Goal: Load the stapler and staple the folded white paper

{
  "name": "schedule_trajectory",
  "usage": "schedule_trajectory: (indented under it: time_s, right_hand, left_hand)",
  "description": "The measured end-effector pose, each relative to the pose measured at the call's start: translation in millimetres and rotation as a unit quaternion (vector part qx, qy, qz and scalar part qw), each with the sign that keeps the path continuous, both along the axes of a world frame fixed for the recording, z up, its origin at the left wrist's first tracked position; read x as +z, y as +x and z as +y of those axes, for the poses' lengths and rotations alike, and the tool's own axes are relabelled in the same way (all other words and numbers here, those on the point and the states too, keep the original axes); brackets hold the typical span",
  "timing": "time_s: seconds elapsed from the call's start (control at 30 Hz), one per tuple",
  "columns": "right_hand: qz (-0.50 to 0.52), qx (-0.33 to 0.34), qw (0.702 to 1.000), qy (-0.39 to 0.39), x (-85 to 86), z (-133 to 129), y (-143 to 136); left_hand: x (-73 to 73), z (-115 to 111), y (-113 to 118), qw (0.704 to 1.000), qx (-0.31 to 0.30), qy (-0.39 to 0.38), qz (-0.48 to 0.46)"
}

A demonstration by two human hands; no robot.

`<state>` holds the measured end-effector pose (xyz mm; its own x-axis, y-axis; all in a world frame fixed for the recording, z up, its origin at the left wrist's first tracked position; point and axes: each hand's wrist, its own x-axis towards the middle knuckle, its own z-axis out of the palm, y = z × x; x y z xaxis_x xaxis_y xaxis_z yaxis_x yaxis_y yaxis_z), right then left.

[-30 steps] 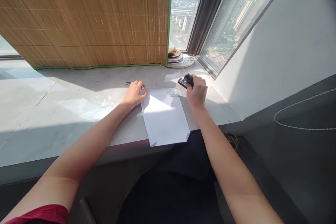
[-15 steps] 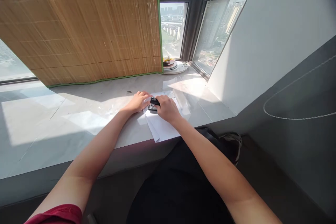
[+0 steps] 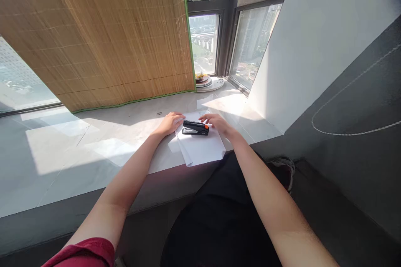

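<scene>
A black stapler with an orange part (image 3: 196,128) lies on white paper sheets (image 3: 203,150) on the windowsill. My left hand (image 3: 171,124) rests at the left edge of the paper, fingers apart, left of the stapler's front end. My right hand (image 3: 217,123) is just behind and right of the stapler, its fingers spread over the paper and not wrapped round the stapler. The near left corner of the paper is slightly folded at the sill's front edge.
Small staple strips (image 3: 159,113) lie on the sill (image 3: 103,133) behind my left hand. Stacked plates (image 3: 206,82) stand in the window corner. A bamboo blind (image 3: 125,41) hangs at the left. A beaded cord (image 3: 341,134) hangs at the right.
My right hand has let go of the stapler and moved right. The stapler now lies in full view on the paper. The camera view has shifted slightly.
</scene>
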<state>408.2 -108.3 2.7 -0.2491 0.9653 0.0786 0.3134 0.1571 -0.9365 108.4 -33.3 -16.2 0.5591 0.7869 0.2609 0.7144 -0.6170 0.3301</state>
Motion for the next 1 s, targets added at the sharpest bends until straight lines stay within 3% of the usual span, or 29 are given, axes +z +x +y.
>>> schedule_trajectory:
  time_s: [0.1, 0.43, 0.63, 0.83, 0.93, 1.0]
  right_hand:
    - [0.026, 0.033, 0.999, -0.034, -2.2, -2.6, 4.4]
    - [0.015, 0.118, 0.993, -0.007, -2.6, -5.0, -0.1]
    - [-0.027, 0.068, 0.997, 0.036, -2.9, -6.0, -1.1]
    - [-0.116, 0.087, 0.982, 0.124, -6.8, -11.4, -15.6]
    - [-0.105, 0.048, 0.979, 0.166, -9.2, -12.4, -23.2]
    - [-0.094, -0.004, 0.97, 0.222, -10.5, -11.6, -28.1]
  left_hand:
    - [-3.5, 4.0, -2.4, 0.999, 0.0, -0.002, -0.037]
    - [0.4, 8.9, -5.4, 0.993, -0.006, -0.066, -0.097]
    - [0.7, 11.4, -7.0, 0.989, 0.02, -0.087, -0.122]
    - [-1.4, 10.7, -2.6, 0.982, 0.031, -0.085, -0.164]
    - [2.1, 6.5, 4.6, 0.955, 0.061, -0.074, -0.279]
    - [7.4, 0.4, 10.3, 0.896, 0.082, -0.124, -0.418]
